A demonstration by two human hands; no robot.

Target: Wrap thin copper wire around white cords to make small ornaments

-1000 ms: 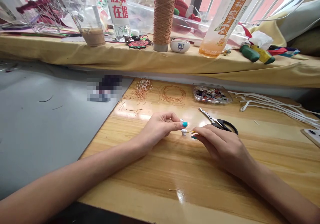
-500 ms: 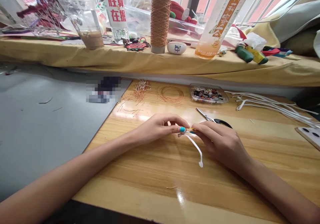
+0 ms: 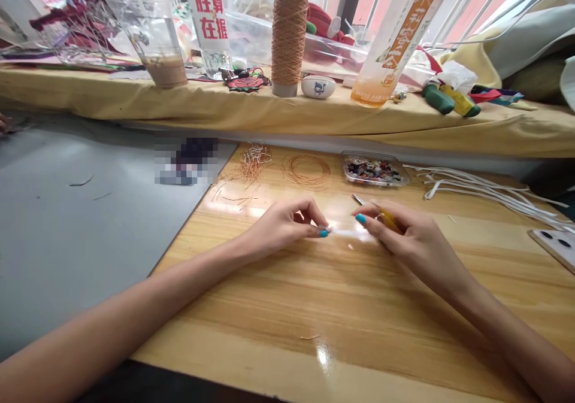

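My left hand (image 3: pixel 299 220) is closed, thumb and finger pinching the near end of a white cord (image 3: pixel 348 233) above the wooden table. The cord runs level toward my right hand and is smeared by motion. My right hand (image 3: pixel 399 229) is curled round a slim yellow tool (image 3: pixel 390 220); its tip is hidden, so I cannot tell its kind. Whether the right fingers also grip the cord is unclear. Behind the right hand lie scissors (image 3: pixel 359 199), with only the blade tips showing.
Farther back are a clear tray of beads (image 3: pixel 375 170), a coil of orange cord (image 3: pixel 308 170), a pile of cord scraps (image 3: pixel 255 162) and white cords (image 3: pixel 476 188). A phone (image 3: pixel 554 244) lies at right. Another person's hand (image 3: pixel 3 124) shows far left. Bottles and a thread spool (image 3: pixel 290 38) line the ledge.
My right hand has moved right, away from my left, and turned, showing the yellow tool. The hanging cord has swung up level between the hands. Another person's hand has appeared at far left.
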